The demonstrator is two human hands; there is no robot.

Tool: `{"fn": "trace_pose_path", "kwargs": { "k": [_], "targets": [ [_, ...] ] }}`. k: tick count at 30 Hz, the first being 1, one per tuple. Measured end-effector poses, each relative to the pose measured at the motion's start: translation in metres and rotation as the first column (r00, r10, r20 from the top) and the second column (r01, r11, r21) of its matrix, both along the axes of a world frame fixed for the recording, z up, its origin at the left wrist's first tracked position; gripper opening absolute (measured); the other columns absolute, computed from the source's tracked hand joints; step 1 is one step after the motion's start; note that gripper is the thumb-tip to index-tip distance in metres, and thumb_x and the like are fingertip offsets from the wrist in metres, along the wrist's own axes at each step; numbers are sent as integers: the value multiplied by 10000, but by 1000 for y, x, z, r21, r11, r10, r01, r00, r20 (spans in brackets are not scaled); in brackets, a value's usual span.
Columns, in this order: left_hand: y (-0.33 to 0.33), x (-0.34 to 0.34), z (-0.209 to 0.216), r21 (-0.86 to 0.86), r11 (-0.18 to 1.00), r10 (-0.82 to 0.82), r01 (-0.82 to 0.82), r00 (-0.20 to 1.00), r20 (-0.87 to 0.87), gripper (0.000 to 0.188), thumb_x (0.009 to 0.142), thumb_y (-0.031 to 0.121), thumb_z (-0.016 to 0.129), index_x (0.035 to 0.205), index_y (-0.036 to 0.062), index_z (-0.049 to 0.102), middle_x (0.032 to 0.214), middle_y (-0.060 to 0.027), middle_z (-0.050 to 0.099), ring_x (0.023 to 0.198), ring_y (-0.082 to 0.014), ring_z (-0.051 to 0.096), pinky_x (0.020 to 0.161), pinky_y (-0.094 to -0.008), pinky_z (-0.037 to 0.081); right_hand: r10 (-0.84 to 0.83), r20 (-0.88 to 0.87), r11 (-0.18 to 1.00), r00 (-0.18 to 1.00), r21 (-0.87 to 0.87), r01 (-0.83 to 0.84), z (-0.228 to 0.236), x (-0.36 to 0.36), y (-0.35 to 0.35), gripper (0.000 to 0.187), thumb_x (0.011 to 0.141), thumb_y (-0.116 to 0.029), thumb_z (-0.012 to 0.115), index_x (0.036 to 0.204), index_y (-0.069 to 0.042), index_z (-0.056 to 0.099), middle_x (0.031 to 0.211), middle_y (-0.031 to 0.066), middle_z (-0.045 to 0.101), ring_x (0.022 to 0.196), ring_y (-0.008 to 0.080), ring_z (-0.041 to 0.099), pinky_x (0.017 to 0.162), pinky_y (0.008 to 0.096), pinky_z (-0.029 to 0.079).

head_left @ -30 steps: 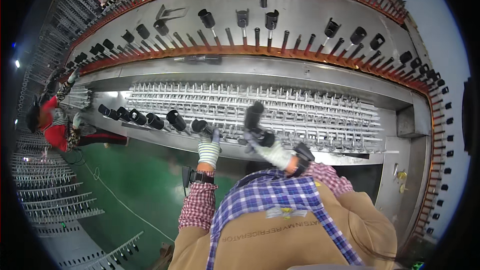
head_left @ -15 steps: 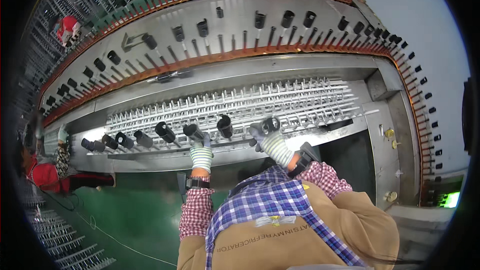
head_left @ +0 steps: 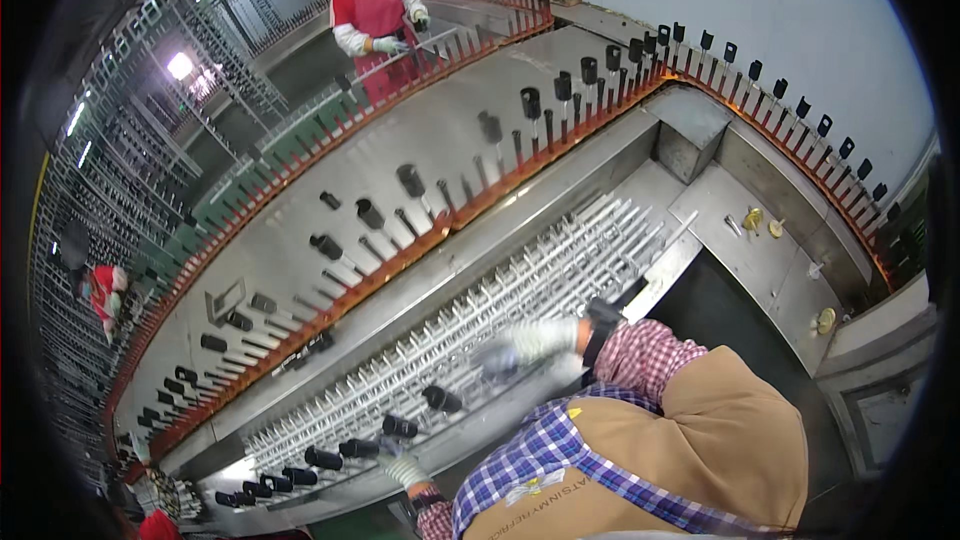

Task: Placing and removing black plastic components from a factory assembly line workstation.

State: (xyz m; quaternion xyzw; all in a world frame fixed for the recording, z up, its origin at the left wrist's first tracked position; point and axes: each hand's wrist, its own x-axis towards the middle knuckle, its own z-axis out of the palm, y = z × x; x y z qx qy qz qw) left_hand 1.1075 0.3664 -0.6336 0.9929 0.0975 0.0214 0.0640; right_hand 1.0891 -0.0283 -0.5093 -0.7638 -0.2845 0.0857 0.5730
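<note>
My left hand, in a striped glove with grey fingers, is at the near edge of the metal racks. Its fingers look curled beside a black cup-shaped part, and what they grip is hidden. Another black cup-shaped part lies just left of those fingers. At the right end of this row is a tilted black cup-shaped part. My right hand, gloved too, is over the silver pronged racks. Motion smears its fingers, and no part shows in it.
Beyond the trough, a conveyor with upright pins carries several black cups and curves right. Yellowish round pieces lie on the metal ledge at right. Across the line stands a person in red; another red-clad person is at far left.
The view has swung right and up, bringing in the person across the line. My right hand held a black cup-shaped part before; none shows in it now. My left hand stays by the row.
</note>
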Motion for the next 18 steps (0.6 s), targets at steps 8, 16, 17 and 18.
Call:
{"fn": "trace_pose_path", "kwargs": {
  "k": [8, 16, 17, 18],
  "targets": [
    [-55, -7, 29, -299, 830, 531, -470, 830, 170, 325, 786, 185, 562, 1035, -7, 484, 915, -121, 574, 751, -238, 554, 634, -327, 450, -979, -198, 23, 38, 76, 997, -31, 142, -330, 511, 746, -328, 548, 1092, 38, 459, 1018, 211, 546, 962, 306, 518, 821, 336, 393],
    [-176, -53, 50, -745, 645, 668, -168, 597, 444, 267, 826, 92, 500, 1078, 15, 454, 954, -127, 517, 744, -190, 506, 657, -304, 434, -993, -7, 116, 116, -169, 979, 10, 211, -411, 402, 705, -305, 618, 921, 24, 536, 689, 131, 604, 631, 222, 590, 606, 309, 454],
    [-186, -57, 46, -660, 745, 565, -100, 621, 543, 215, 817, 79, 507, 1022, 17, 487, 898, -117, 530, 728, -182, 492, 624, -300, 429, -991, 59, 116, 120, -67, 991, 9, 207, -419, 398, 704, -311, 601, 936, 9, 549, 778, 158, 601, 731, 265, 583, 675, 338, 449],
    [-195, -57, 39, -656, 748, 563, -103, 622, 544, 215, 817, 79, 507, 1022, 17, 487, 898, -117, 530, 728, -182, 492, 624, -300, 429, -990, 133, 57, 52, 36, 998, 4, 201, -426, 397, 704, -317, 584, 950, -7, 562, 866, 184, 598, 830, 307, 575, 744, 367, 444]
  ]
}}
